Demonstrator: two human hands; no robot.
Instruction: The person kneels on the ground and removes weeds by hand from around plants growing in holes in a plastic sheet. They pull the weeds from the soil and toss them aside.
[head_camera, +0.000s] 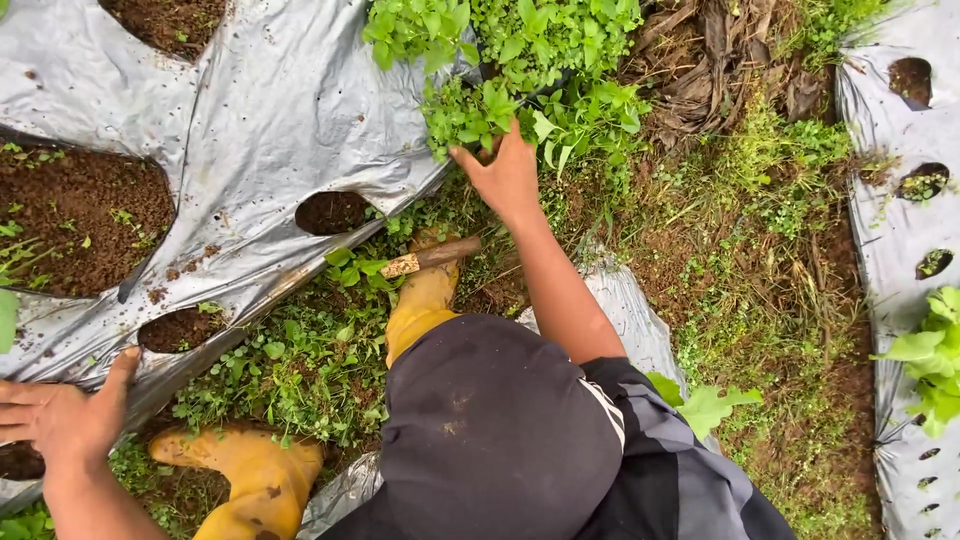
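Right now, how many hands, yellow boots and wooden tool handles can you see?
Hands: 2, the left hand on the plastic sheet, the right hand in the weeds
Yellow boots: 2
Tool handles: 1
Total: 5

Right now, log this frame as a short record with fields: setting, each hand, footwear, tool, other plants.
setting: garden bed under silver plastic mulch sheet with round planting holes showing soil
left hand: pressed flat on the sheet's edge, open
right hand: reaching into a clump of leafy weeds, fingers in the leaves; grip unclear
footwear: yellow rubber boots on weedy ground
tool: wooden handle lying by the upper boot, untouched
other plants: lettuce-like leaves on the right-hand sheet
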